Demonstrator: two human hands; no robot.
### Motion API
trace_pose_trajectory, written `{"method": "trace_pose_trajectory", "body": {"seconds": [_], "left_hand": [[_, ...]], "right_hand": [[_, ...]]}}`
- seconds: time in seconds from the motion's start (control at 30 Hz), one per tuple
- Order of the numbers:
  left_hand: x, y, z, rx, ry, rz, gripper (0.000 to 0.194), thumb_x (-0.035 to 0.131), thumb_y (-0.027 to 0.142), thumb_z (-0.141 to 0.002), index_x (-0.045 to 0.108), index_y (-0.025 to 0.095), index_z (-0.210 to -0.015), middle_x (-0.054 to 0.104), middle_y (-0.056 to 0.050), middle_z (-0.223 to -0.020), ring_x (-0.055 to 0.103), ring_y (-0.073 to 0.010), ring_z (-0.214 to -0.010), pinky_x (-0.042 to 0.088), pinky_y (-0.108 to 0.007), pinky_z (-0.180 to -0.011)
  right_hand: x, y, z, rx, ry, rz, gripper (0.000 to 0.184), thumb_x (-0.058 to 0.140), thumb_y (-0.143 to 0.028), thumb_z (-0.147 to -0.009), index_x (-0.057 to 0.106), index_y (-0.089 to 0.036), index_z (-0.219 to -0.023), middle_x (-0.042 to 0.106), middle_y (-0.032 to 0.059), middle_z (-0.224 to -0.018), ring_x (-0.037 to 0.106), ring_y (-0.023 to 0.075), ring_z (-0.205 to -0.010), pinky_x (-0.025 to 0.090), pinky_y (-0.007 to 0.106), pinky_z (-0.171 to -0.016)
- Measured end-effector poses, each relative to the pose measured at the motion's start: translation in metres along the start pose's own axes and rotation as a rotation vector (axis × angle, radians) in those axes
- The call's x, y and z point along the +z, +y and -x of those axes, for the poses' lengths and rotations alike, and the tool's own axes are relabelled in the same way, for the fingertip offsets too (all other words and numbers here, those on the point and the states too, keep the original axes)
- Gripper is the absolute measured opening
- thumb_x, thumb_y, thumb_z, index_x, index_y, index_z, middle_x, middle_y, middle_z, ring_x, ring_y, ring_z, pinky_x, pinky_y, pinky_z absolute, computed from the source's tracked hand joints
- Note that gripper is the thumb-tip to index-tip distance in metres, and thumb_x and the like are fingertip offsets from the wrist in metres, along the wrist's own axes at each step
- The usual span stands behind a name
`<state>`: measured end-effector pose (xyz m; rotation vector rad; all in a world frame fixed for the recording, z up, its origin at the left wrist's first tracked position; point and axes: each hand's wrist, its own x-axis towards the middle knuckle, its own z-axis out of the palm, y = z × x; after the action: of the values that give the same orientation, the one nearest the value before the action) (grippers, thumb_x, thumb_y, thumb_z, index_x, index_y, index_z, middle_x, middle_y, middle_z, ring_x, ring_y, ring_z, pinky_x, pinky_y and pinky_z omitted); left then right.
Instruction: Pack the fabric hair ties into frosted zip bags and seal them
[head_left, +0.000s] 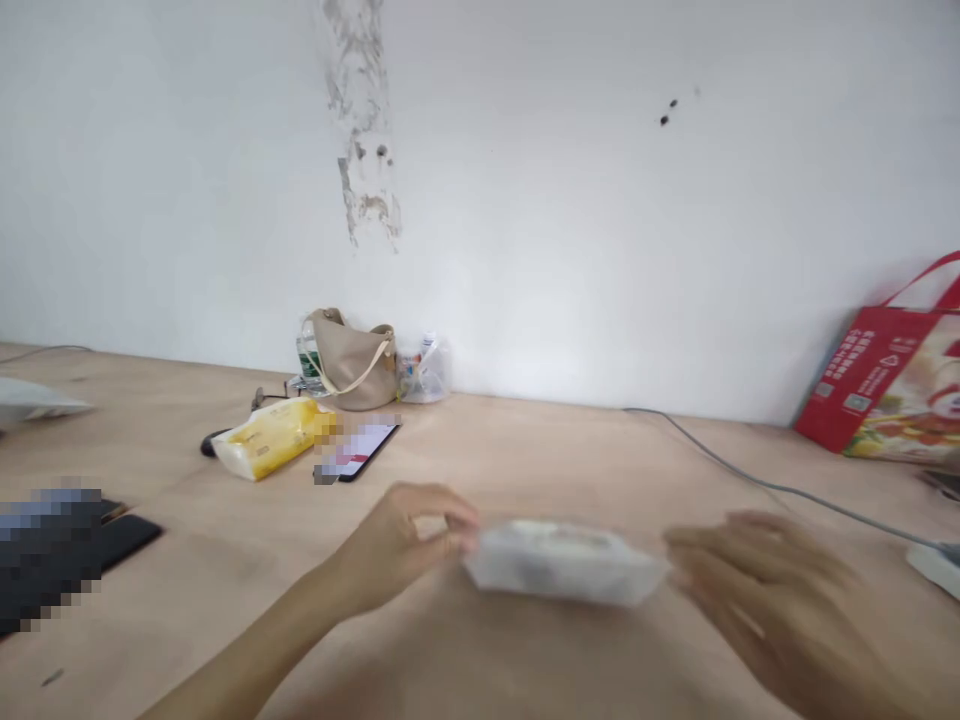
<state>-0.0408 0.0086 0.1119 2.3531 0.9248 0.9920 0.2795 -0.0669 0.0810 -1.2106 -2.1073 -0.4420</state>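
Note:
A whitish, soft-looking packet (566, 568), blurred by motion, is in front of me, a little above or on the wooden table; I cannot tell which. Thumb and fingers of my left hand (424, 545) pinch its left end. Off its right end, my right hand (772, 590) is smeared by motion, with fingers stretched out toward the packet and a narrow gap between them. What the packet contains cannot be made out.
Left of centre lie a yellow tissue pack (277, 436) and a phone (367, 450). A beige handbag (351, 360) stands by the wall near a clear plastic bag (426, 370). A grey cable (772, 485) crosses the right side, below a red shopping bag (862, 370).

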Motion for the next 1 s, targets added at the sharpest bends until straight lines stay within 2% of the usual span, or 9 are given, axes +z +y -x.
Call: {"method": "trace_pose_trajectory", "body": {"seconds": [0.07, 0.17, 0.27, 0.37, 0.47, 0.63, 0.77, 0.9, 1.0], "left_hand": [[0.011, 0.007, 0.01, 0.006, -0.207, -0.03, 0.029, 0.071, 0.045, -0.075, 0.073, 0.025, -0.096, 0.073, -0.004, -0.1, 0.069, -0.0223, -0.092, 0.055, -0.028, -0.078], [0.042, 0.008, 0.026, 0.142, -0.284, -0.253, 0.056, 0.055, 0.052, -0.086, 0.05, 0.023, -0.134, 0.053, -0.011, -0.135, 0.05, -0.0299, -0.124, 0.046, -0.039, -0.098], [0.076, -0.005, 0.036, 0.297, -0.343, -0.441, 0.069, 0.051, 0.054, -0.088, 0.035, 0.017, -0.143, 0.047, -0.014, -0.139, 0.046, -0.0325, -0.127, 0.039, -0.044, -0.104], [0.094, -0.021, 0.04, 0.355, -0.326, -0.511, 0.078, 0.049, 0.052, -0.089, 0.017, 0.012, -0.148, 0.041, -0.017, -0.142, 0.041, -0.0331, -0.13, 0.036, -0.046, -0.106], [0.097, -0.025, 0.042, 0.366, -0.302, -0.495, 0.088, 0.051, 0.053, -0.087, 0.005, 0.01, -0.149, 0.038, -0.019, -0.144, 0.038, -0.0341, -0.132, 0.033, -0.048, -0.107], [0.095, -0.017, 0.039, 0.253, -0.411, -0.412, 0.09, 0.044, 0.065, -0.085, 0.011, 0.011, -0.149, 0.032, -0.021, -0.146, 0.029, -0.0356, -0.136, 0.028, -0.054, -0.109], [0.093, -0.01, 0.031, 0.113, -0.521, -0.355, 0.091, 0.054, 0.062, -0.081, 0.02, 0.009, -0.147, 0.028, -0.022, -0.148, 0.024, -0.0369, -0.137, 0.027, -0.055, -0.109], [0.089, -0.007, 0.02, 0.065, -0.482, -0.311, 0.095, 0.061, 0.065, -0.073, 0.03, 0.008, -0.143, 0.036, -0.022, -0.145, 0.032, -0.0395, -0.134, 0.028, -0.058, -0.107], [0.086, -0.007, 0.015, 0.104, -0.401, -0.274, 0.087, 0.06, 0.065, -0.074, 0.038, 0.012, -0.139, 0.047, -0.018, -0.139, 0.041, -0.0359, -0.128, 0.029, -0.054, -0.108]], "right_hand": [[0.013, -0.011, 0.011, -0.074, -0.117, 0.015, 0.028, 0.057, -0.045, -0.083, 0.067, -0.033, -0.106, 0.073, 0.0007, -0.1, 0.069, 0.0232, -0.083, 0.054, 0.034, -0.075], [0.043, -0.031, 0.019, -0.166, -0.086, 0.05, 0.046, 0.052, -0.05, -0.086, 0.056, -0.029, -0.127, 0.067, 0.0038, -0.117, 0.067, 0.0244, -0.097, 0.054, 0.033, -0.079], [0.076, -0.045, 0.02, -0.33, -0.019, 0.126, 0.061, 0.044, -0.045, -0.092, 0.034, -0.014, -0.143, 0.065, 0.0084, -0.12, 0.065, 0.0218, -0.103, 0.053, 0.029, -0.081], [0.098, -0.052, 0.021, -0.286, 0.047, 0.177, 0.067, 0.032, -0.04, -0.096, 0.01, -0.004, -0.148, 0.066, 0.0117, -0.117, 0.064, 0.0228, -0.105, 0.052, 0.033, -0.081], [0.105, -0.055, 0.027, -0.236, 0.003, 0.164, 0.071, 0.032, -0.039, -0.095, 0.002, -0.003, -0.148, 0.061, 0.0137, -0.124, 0.058, 0.0253, -0.113, 0.049, 0.039, -0.086], [0.112, -0.051, 0.037, -0.193, -0.064, 0.109, 0.083, 0.042, -0.042, -0.09, -0.005, -0.003, -0.147, 0.054, 0.0179, -0.132, 0.051, 0.0302, -0.12, 0.046, 0.042, -0.089], [0.125, -0.043, 0.042, -0.203, -0.088, 0.076, 0.091, 0.043, -0.051, -0.087, -0.005, -0.003, -0.148, 0.051, 0.0213, -0.134, 0.049, 0.0337, -0.122, 0.044, 0.045, -0.091], [0.134, -0.037, 0.044, -0.147, -0.09, 0.066, 0.097, 0.044, -0.057, -0.084, -0.006, -0.005, -0.148, 0.051, 0.0233, -0.133, 0.05, 0.0365, -0.12, 0.044, 0.047, -0.09], [0.132, -0.034, 0.044, -0.115, -0.116, 0.063, 0.097, 0.045, -0.057, -0.085, -0.009, -0.007, -0.148, 0.051, 0.0231, -0.134, 0.051, 0.0371, -0.119, 0.046, 0.049, -0.089]]}}
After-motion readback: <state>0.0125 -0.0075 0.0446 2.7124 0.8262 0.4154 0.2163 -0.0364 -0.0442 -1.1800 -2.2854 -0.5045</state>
